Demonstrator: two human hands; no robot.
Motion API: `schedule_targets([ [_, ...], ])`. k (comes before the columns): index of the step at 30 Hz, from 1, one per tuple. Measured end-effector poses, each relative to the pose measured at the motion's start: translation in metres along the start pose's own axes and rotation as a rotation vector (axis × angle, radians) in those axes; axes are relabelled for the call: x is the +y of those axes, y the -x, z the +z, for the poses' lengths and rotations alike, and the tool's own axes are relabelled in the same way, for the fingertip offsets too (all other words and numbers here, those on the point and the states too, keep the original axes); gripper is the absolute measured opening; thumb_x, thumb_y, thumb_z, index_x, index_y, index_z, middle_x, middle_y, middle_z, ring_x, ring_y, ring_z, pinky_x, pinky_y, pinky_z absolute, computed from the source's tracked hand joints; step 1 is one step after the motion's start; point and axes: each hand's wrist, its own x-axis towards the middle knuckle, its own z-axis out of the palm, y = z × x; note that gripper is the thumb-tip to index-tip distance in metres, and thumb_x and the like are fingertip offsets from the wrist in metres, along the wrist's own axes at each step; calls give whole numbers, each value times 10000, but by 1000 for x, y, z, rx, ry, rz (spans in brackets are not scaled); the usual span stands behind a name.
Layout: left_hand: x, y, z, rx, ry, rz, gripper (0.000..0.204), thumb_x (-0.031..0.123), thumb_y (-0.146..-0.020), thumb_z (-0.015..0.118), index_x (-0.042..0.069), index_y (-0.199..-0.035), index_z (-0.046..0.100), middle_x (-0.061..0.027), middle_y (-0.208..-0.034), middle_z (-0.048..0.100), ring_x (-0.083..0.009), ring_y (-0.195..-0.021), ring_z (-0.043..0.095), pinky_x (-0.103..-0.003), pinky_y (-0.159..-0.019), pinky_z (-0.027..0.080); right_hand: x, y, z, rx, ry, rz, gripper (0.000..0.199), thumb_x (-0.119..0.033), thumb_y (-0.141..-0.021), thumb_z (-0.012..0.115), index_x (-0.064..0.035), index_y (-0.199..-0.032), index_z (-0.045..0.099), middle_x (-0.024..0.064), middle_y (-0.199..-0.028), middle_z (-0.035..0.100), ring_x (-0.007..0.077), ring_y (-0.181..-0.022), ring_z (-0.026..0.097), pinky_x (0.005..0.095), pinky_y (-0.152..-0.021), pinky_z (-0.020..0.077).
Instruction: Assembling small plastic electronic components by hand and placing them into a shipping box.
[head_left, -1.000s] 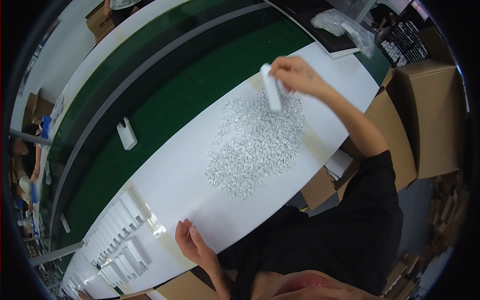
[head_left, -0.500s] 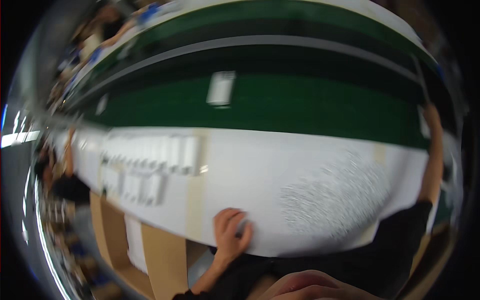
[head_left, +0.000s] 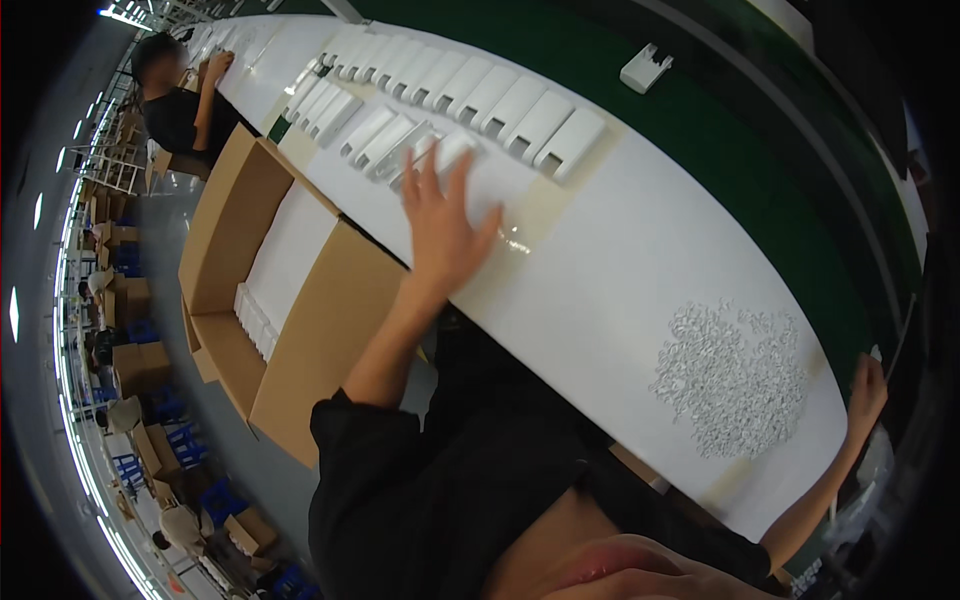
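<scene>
My left hand (head_left: 445, 225) reaches over the white table (head_left: 580, 290), fingers spread, holding nothing. Its fingertips are at the near end of a shorter row of white plastic housings (head_left: 375, 140); whether they touch the last one I cannot tell. Behind it runs a longer row of similar white housings (head_left: 480, 95), lying side by side. Far to the right, my right hand (head_left: 868, 385) is closed beside the green belt. A small whitish bit shows at its fingertips, too small to name. Between my arms lies a spread pile of small clear pieces (head_left: 735, 380).
An open cardboard box (head_left: 320, 330) with white pieces inside stands against the table's near edge, left of me. One white housing (head_left: 646, 70) lies on the green conveyor belt (head_left: 700, 120). Further along the table sits a co-worker (head_left: 175, 110) in black.
My view has swung left, so the scene appears tilted. My left hand has gone from the table's near edge to the shorter row of housings, its fingers spreading. My right hand stays far right.
</scene>
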Motion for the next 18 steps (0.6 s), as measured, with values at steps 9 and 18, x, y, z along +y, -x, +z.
schedule_targets([
  [9,-123,-23,-20,-209,-165,-226,948,709,-744,705,162,-1483,474,-198,-1595,276,-479,-1483,83,-604,-1177,71,-164,135,25,-77,-212,9,230,-152,-970,618,59,-1032,686,67,-813,659,141,-674,543,244,-642,465],
  [18,-88,8,0,-139,-82,14,817,565,-765,769,13,-1326,550,-185,-1377,546,-475,-1376,347,-590,-1145,203,-197,149,57,-93,-308,-62,159,-97,-930,639,49,-959,694,76,-829,662,139,-653,508,235,-602,414],
])
